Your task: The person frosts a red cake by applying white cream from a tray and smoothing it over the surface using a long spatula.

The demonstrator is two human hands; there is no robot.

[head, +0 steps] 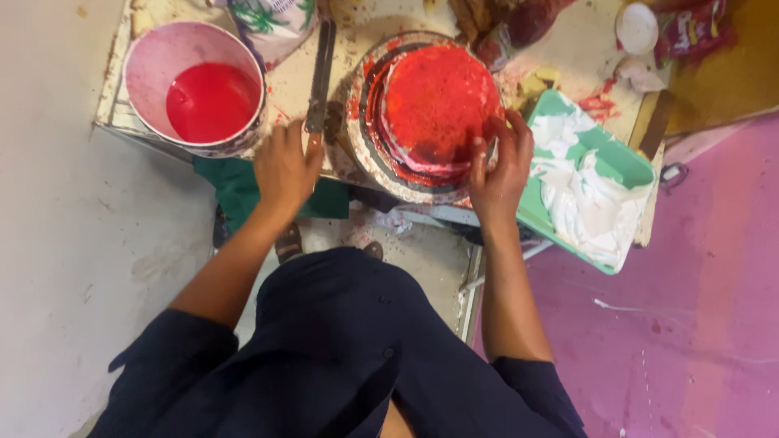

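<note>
Flanking red cake (438, 101): paint bucket (195, 85), green tray (596, 182).

A round cake coated in glossy red glaze (438, 101) sits flat on a round, red-smeared turntable (365, 134) near the front edge of the table; its top is speckled and darker toward the near rim. A long flat metal spatula (320, 73) lies just left of the turntable, blade pointing away, its near end under fingers.
</note>
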